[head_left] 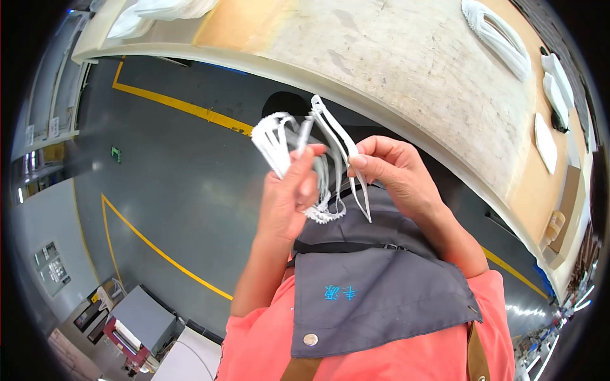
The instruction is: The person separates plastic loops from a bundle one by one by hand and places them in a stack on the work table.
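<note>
My left hand point(289, 190) is closed round a bundle of looped white strips point(271, 143), slightly blurred, whose lower loops hang between my hands with a ruffled end. To the right, my right hand point(397, 168) pinches a narrow white strip point(333, 130) between thumb and fingers. That strip is folded into a long loop, its top near the bundle and its ends hanging below my fingers. Both hands are in front of the grey apron point(381, 298), near the table edge.
A long worktable point(381, 57) curves across the top and right. On it lie a white looped bundle point(499, 38), white pieces point(545, 143) and a tape roll point(554, 227). Grey floor point(165, 171) with yellow lines spreads left; a machine point(143, 317) stands lower left.
</note>
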### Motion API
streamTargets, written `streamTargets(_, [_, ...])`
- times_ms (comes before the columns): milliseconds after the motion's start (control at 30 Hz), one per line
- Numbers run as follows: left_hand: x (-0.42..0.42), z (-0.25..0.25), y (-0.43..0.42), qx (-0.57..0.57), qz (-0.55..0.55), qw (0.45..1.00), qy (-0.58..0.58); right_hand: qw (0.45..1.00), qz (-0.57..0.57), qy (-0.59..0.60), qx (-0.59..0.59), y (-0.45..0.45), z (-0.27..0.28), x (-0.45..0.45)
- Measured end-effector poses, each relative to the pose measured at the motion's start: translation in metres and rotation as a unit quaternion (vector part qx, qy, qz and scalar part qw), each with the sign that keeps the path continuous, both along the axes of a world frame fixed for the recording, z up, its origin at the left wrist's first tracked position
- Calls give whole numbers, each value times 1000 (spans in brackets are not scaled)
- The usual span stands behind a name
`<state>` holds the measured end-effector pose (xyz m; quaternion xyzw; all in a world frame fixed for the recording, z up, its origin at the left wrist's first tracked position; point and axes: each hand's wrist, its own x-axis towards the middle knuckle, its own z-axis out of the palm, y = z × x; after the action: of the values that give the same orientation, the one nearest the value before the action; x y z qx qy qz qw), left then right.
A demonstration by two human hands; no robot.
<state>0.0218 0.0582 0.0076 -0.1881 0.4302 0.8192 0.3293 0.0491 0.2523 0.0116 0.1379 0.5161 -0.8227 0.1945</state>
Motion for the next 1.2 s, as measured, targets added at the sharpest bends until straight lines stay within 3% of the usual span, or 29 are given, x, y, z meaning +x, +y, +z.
streamTargets(467, [12,-2,16,-67,-21,995,67,998,17,27,54,-5,-5,6])
streamTargets(667, [16,-4,24,-115,8,987,109,981,35,66,178,-7,-6,10])
streamTargets(767, [17,-9,28,-124,15,988,94,981,33,52,185,-10,-1,8])
streamTargets(967, [16,-19,32,-97,70,990,77,925,-22,172,338,-9,-13,11])
streamTargets(1000, [9,-27,22,-72,89,991,70,940,-77,179,282,-5,-9,8])
streamTargets(1067, [2,-20,17,-48,151,987,31,989,-130,38,65,14,-4,-1])
streamTargets(1200, [-1,-24,12,184,127,974,30,987,-86,35,-128,14,-8,0])
